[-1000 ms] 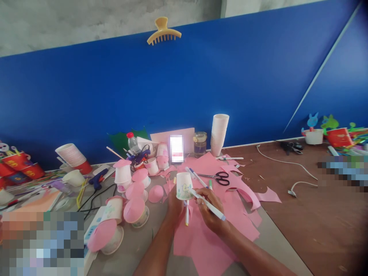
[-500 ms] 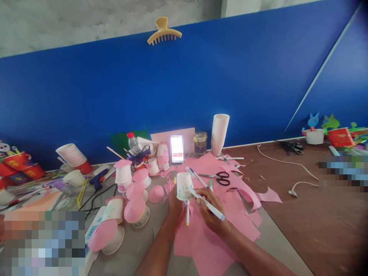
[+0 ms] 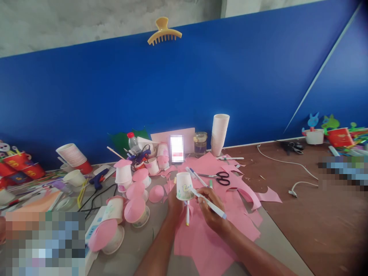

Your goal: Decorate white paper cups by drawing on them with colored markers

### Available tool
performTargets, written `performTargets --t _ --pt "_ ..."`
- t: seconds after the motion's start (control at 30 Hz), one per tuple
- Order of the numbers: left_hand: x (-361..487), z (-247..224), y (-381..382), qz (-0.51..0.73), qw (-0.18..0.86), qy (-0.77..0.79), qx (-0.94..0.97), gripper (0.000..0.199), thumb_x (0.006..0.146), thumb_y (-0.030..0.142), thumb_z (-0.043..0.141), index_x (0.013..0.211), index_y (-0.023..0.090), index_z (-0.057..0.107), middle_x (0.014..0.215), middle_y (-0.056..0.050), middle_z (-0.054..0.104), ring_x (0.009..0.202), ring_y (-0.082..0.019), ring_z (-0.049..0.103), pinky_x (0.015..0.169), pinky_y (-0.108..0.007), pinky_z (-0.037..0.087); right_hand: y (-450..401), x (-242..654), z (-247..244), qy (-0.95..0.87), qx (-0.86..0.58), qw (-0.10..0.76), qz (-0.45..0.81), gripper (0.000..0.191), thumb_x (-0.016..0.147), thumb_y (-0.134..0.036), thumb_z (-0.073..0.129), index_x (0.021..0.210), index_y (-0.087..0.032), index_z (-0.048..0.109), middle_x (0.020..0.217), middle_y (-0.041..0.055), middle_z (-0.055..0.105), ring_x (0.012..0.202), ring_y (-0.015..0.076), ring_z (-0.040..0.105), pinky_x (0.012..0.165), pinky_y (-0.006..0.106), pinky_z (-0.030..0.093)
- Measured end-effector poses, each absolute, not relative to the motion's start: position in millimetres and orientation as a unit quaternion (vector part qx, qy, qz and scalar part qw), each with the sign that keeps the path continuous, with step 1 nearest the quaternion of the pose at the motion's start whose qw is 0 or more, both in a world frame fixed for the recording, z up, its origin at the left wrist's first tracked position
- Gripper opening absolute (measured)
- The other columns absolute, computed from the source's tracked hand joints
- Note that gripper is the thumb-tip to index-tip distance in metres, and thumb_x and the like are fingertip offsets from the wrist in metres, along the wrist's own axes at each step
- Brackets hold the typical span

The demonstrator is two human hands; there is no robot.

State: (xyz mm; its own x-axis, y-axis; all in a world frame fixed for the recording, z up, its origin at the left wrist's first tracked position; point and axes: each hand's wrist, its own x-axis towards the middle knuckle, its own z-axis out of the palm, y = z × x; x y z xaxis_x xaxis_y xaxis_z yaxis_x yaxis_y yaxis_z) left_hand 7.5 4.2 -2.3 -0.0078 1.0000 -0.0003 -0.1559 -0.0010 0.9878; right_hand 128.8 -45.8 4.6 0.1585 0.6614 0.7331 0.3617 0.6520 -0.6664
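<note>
A white paper cup, bottom side up, is gripped by my left hand from its left and rear. A yellow bird and green plants are drawn on the side facing me. My right hand is closed around a white marker with a blue end, its tip at or close to the cup beside the bird. Pink paper sheets lie beneath both hands. Just beyond the right hand are scissors with black handles and a blue-capped marker. Another marker with a yellow end lies between my forearms.
Left of my hands stand several paper cups with pink cone tops. A blue glue gun and a power strip lie further left. At the back are a lit phone, a glass jar and a tall cup stack.
The marker in my right hand has shifted very slightly, its back end a little to the right and up. The cup stays in nearly the same place.
</note>
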Motion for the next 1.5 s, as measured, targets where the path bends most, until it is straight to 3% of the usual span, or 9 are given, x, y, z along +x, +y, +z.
performTargets --t 0.53,1.5 --pt "6.5 -5.1 7.8 0.536 0.533 0.469 0.456 0.027 0.066 0.023 0.072 0.052 0.018 0.05 0.049 0.001 0.048 0.051 -0.011 0.037 0.05 -0.025 0.03 -46.5 127.9 5.3 -0.652 -0.378 0.645 0.125 0.012 0.094 -0.019 0.048 0.102 -0.023 0.057 0.086 0.0043 0.069 0.068 0.016 0.064 0.058 0.027 0.051" --pt "8.5 7.2 2.2 0.543 0.539 0.475 0.434 0.019 0.064 0.023 0.065 0.056 0.019 0.049 0.052 0.001 0.049 0.052 -0.012 0.036 0.049 -0.025 0.029 -44.7 128.6 -0.7 -0.624 -0.4 0.653 0.154 0.01 0.097 -0.025 0.047 0.097 -0.023 0.057 0.077 0.0024 0.064 0.065 0.0164 0.061 0.059 0.028 0.05"
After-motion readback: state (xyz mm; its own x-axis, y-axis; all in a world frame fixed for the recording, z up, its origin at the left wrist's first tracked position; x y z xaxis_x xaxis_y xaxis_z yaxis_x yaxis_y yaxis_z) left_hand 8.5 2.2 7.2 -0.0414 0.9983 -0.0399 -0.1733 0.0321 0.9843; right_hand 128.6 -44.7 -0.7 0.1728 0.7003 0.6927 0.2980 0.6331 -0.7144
